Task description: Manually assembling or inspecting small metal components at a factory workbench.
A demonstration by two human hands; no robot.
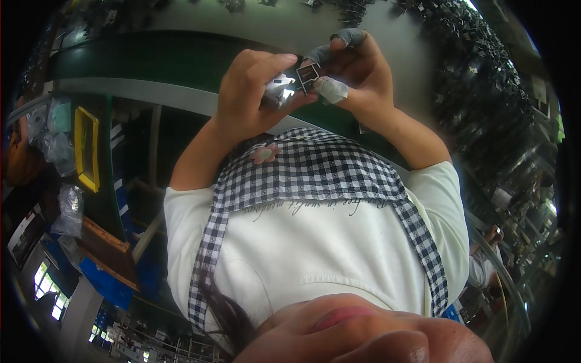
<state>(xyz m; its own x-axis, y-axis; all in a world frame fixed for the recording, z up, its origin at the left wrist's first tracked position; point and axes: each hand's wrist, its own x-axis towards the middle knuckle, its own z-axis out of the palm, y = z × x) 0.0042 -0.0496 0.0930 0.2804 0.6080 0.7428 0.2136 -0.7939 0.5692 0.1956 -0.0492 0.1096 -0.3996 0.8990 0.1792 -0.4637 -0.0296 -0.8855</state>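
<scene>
While pressed together, both hands (302, 85) pinch small metal part (307, 75).

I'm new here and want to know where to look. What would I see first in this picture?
First, the two hands held together at top centre: the left hand pinches a shiny metal part, and the right hand, with taped fingertips, holds a small dark square piece against it. Below them a checked apron over a white shirt fills the middle. A yellow tray stands out at the left.
</scene>
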